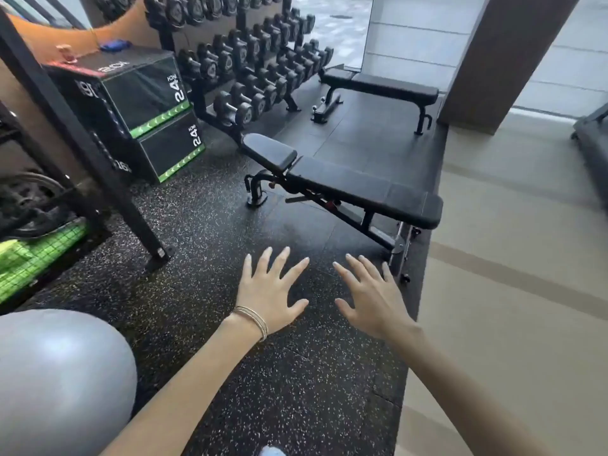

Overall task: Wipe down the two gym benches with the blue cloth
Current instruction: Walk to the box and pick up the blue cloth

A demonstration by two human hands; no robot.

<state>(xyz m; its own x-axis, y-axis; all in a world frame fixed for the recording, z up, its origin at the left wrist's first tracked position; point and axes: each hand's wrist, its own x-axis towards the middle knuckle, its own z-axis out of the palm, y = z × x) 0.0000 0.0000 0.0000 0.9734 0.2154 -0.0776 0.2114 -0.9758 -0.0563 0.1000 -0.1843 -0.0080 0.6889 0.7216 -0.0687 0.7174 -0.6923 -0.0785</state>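
Note:
Two black padded gym benches stand on the dark rubber floor. The near bench [355, 189] runs from centre to right, just beyond my hands. Further back, the far bench [381, 85] sits by the dumbbell rack. A blue cloth [115, 46] lies on top of the black plyo box [131, 93] at the upper left, beside a small spray bottle [66, 54]. My left hand [269, 294] and my right hand [371, 297] are held out over the floor, palms down, fingers spread, holding nothing. Both hands are short of the near bench.
A dumbbell rack [250, 60] fills the back wall. A black rack post [85, 143] slants down at the left, with green mats [33, 258] under it. A grey exercise ball [56, 383] sits at the lower left. A pillar [500, 60] and tan flooring [513, 291] lie to the right.

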